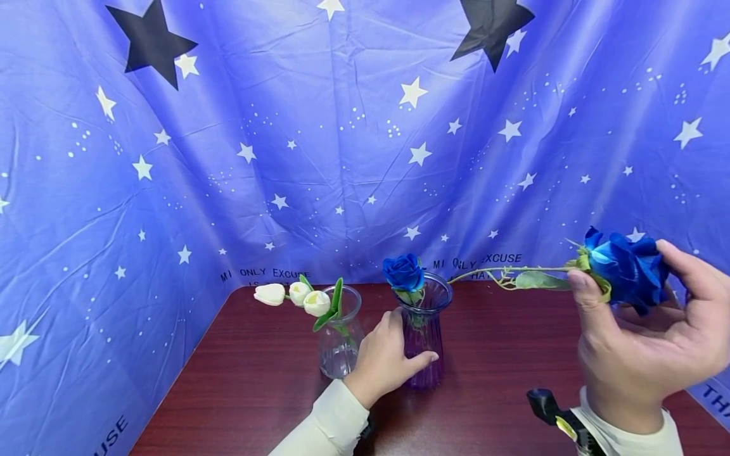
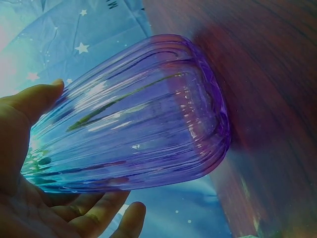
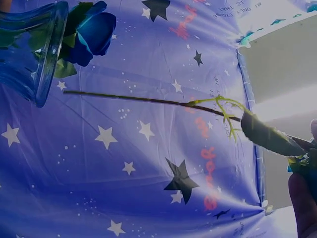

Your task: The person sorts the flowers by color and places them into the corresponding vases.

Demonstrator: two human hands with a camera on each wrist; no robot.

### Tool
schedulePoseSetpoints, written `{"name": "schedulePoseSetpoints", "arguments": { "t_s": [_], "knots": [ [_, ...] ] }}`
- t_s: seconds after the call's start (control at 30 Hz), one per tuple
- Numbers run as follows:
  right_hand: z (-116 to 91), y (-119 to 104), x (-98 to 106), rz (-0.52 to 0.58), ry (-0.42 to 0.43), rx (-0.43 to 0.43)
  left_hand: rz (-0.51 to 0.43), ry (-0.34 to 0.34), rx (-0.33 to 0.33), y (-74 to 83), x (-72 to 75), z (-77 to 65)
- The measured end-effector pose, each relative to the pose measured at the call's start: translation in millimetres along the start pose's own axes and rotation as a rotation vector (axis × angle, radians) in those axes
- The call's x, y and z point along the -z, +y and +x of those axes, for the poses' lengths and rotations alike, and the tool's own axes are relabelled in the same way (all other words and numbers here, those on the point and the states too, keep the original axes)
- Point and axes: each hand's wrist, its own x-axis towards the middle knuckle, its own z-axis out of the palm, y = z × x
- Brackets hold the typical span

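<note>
My left hand (image 1: 381, 356) grips a ribbed purple glass vase (image 1: 424, 332) around its side, thumb across the near face. One blue rose (image 1: 402, 272) stands in this vase, its bloom at the rim and its stem (image 2: 106, 108) showing through the glass. On the right, my right hand (image 1: 656, 345) holds a second blue rose (image 1: 630, 269) by its bloom, between thumb and fingers. Its thin stem (image 3: 133, 98) lies nearly level and points left at the vase mouth. In the right wrist view the stem's tip is just short of the glass rim (image 3: 51, 54).
Left of the purple vase stands a clear glass vase (image 1: 336, 361) with white tulips (image 1: 316, 303) leaning out to the left. Both vases are on a dark red wooden table (image 1: 239, 380). A blue star-printed cloth (image 1: 342, 164) hangs behind and at the sides.
</note>
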Motion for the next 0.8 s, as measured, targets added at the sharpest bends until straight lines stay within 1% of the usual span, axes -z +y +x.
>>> {"name": "schedulePoseSetpoints", "arguments": {
  "t_s": [0.1, 0.27, 0.53, 0.67, 0.8],
  "knots": [
    [0.4, -0.9, -1.2, 0.035, 0.004, -0.002, 0.008, 0.004, -0.001, -0.2, -0.2, 0.3],
    [0.5, -0.7, 0.9, 0.050, -0.030, -0.022, 0.012, -0.003, 0.004, -0.4, -0.8, 0.5],
    [-2.4, 2.2, 2.0, -0.005, -0.109, -0.037, 0.018, 0.009, -0.005, -1.6, -1.9, 0.5],
    [-5.5, 2.7, 2.6, -0.010, -0.145, -0.065, 0.010, 0.002, -0.007, -1.9, -2.7, 0.3],
    [-8.4, 6.7, 0.9, -0.018, -0.199, -0.062, 0.015, 0.006, -0.008, -1.9, -2.6, 0.5]
  ]
}}
